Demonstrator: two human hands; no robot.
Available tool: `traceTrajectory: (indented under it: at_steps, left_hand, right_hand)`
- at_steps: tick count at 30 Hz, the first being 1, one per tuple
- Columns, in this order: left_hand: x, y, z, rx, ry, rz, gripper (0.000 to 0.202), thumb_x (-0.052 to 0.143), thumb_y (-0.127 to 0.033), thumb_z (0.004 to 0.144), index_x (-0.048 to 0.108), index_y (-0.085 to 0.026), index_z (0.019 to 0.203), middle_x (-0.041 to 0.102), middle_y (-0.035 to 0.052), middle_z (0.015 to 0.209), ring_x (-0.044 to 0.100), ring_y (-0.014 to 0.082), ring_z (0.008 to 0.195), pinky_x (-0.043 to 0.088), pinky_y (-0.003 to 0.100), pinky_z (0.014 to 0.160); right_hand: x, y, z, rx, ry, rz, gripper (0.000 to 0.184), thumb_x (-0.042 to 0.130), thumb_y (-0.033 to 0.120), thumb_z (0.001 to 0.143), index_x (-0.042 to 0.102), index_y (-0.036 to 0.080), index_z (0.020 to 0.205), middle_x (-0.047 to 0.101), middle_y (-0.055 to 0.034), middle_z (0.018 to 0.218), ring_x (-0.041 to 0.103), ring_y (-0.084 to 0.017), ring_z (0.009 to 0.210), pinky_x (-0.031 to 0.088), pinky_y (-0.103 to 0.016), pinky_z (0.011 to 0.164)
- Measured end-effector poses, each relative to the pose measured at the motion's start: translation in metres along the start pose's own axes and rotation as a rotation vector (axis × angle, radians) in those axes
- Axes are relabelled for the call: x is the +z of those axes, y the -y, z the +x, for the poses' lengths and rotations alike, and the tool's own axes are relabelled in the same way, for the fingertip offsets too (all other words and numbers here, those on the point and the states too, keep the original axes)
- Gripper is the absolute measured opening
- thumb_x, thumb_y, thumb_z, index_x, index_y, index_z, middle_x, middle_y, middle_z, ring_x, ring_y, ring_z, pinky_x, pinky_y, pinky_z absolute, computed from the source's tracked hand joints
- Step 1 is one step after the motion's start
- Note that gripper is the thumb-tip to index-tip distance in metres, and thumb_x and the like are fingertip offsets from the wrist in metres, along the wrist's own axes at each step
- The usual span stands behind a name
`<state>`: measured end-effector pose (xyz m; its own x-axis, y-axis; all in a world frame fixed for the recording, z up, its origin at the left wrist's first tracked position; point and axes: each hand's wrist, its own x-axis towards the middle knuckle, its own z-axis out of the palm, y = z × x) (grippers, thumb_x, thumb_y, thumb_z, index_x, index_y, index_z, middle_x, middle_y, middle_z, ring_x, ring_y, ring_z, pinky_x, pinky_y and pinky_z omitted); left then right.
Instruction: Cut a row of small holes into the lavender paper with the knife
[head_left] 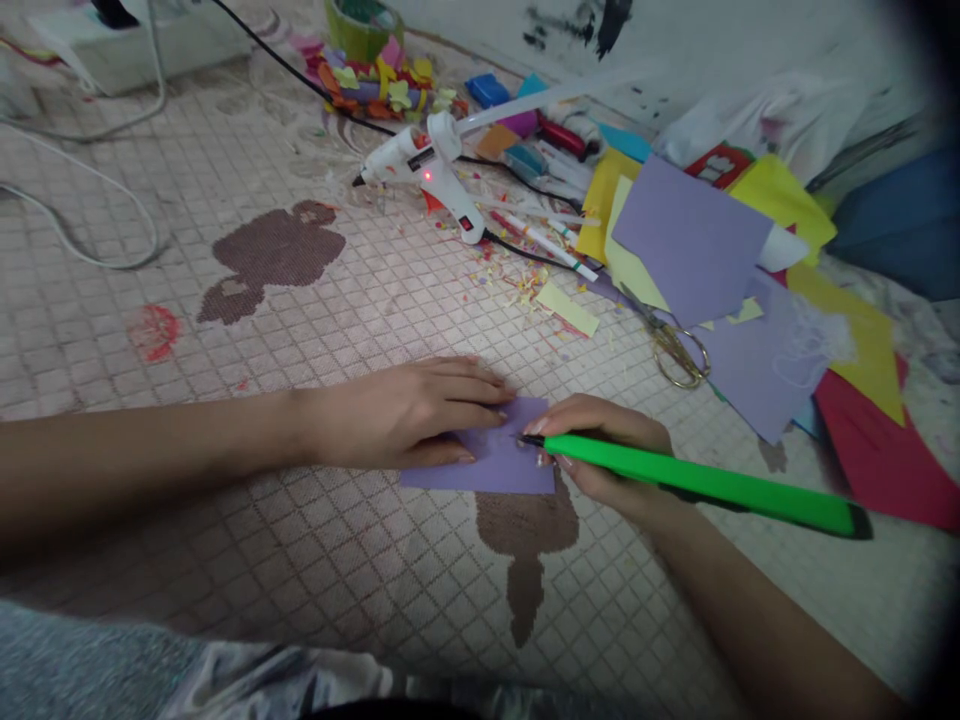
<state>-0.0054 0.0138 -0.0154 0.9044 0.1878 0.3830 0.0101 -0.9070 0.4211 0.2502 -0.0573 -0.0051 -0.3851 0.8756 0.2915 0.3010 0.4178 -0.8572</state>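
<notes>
A small purple paper piece (pixel 499 468) lies on the patterned mat in front of me. My left hand (pixel 405 412) rests flat on its left part, fingers stretched out and pressing it down. My right hand (pixel 604 455) is closed around a bright green pen (pixel 697 482), whose dark tip touches the paper near its right edge. The pen's body points off to the right.
A white glue gun (pixel 431 165) with a lit red light and black cord lies further back. Gold-handled scissors (pixel 675 345), purple (pixel 694 240), yellow (pixel 862 335) and red (pixel 877 450) paper sheets lie to the right. Paper scraps, markers and a tape roll (pixel 364 25) crowd the far side.
</notes>
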Motion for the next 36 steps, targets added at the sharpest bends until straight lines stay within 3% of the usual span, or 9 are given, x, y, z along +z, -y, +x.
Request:
traceTrajectory:
  at_steps: [30,36]
  left_hand:
    - [-0.0006,-0.0002,0.0007,0.009,-0.02,-0.014,0.037,0.053,-0.029,0.1,0.062,-0.002,0.123,0.061,0.0226,0.134,0.055,0.0299,0.13,0.042,0.044,0.115]
    - [0.0,0.0001,0.0009,-0.004,-0.025,-0.02,0.034,0.052,-0.029,0.1,0.062,-0.006,0.124,0.06,0.0206,0.135,0.055,0.0282,0.13,0.042,0.044,0.115]
  right_hand:
    - [-0.0027,0.0014,0.0028,-0.003,0.091,-0.056,0.024,0.064,0.009,0.082,0.072,0.023,0.1,0.076,-0.004,0.094,0.073,-0.016,0.087,0.058,-0.027,0.077]
    - [-0.0025,0.0011,0.0039,-0.008,0.083,-0.053,0.023,0.063,0.009,0.082,0.072,0.022,0.099,0.076,-0.0038,0.092,0.073,-0.015,0.086,0.059,-0.026,0.075]
